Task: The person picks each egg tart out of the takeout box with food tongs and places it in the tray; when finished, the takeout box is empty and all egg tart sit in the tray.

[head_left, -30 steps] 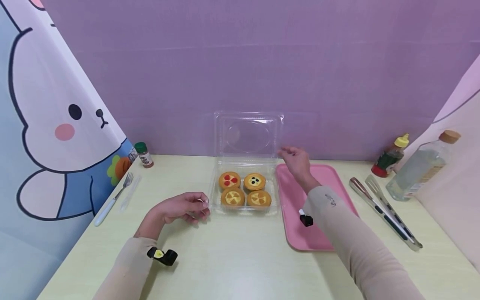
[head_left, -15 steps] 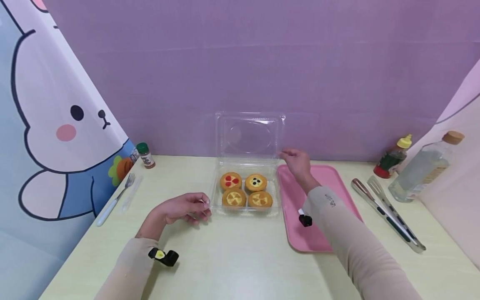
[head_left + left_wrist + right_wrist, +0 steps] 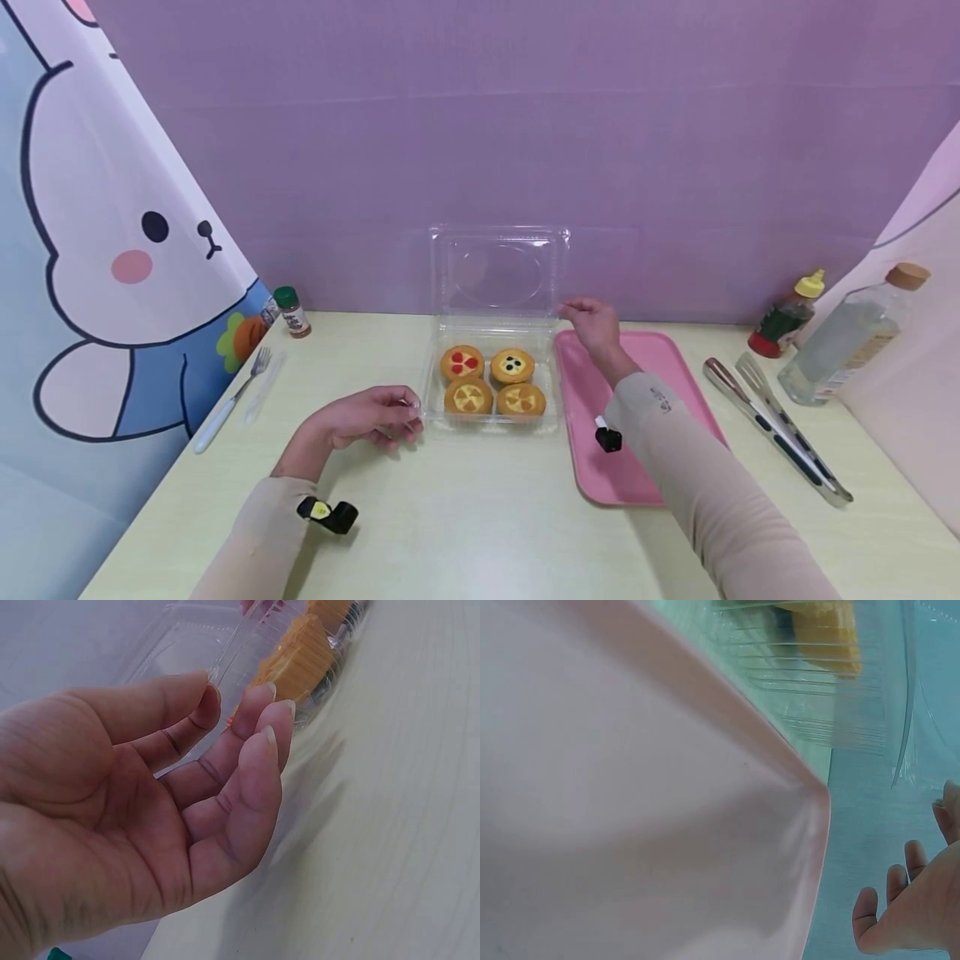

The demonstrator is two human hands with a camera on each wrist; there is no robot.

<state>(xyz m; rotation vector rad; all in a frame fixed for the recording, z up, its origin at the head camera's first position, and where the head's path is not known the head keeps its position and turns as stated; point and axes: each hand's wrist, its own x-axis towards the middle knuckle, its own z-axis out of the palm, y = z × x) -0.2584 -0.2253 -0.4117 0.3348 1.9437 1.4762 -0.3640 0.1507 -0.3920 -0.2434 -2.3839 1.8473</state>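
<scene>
A clear plastic food container (image 3: 555, 392) sits mid-table, its lid (image 3: 498, 275) raised upright at the back. Several round tarts (image 3: 468, 397) lie inside; one has red topping, another dark dots. My left hand (image 3: 369, 417) pinches the container's front-left rim between thumb and index finger. In the left wrist view, that hand's (image 3: 172, 780) other fingers curve loosely below. My right hand (image 3: 596, 329) reaches over the pink tray and pinches the lid's right edge near the hinge. The right wrist view shows this hand (image 3: 919, 904) only partly, at the lower right.
A pink tray (image 3: 630, 467) lies right of the container. Farther right are metal tongs (image 3: 776, 429), a sauce bottle (image 3: 783, 317) and a large clear bottle (image 3: 847, 337). At left are a fork (image 3: 232, 400), a clear plastic utensil (image 3: 264, 387) and a green-capped spice jar (image 3: 292, 312).
The whole head view has shifted very slightly. Both hands keep their places on the container and its lid, and the tarts stay put.
</scene>
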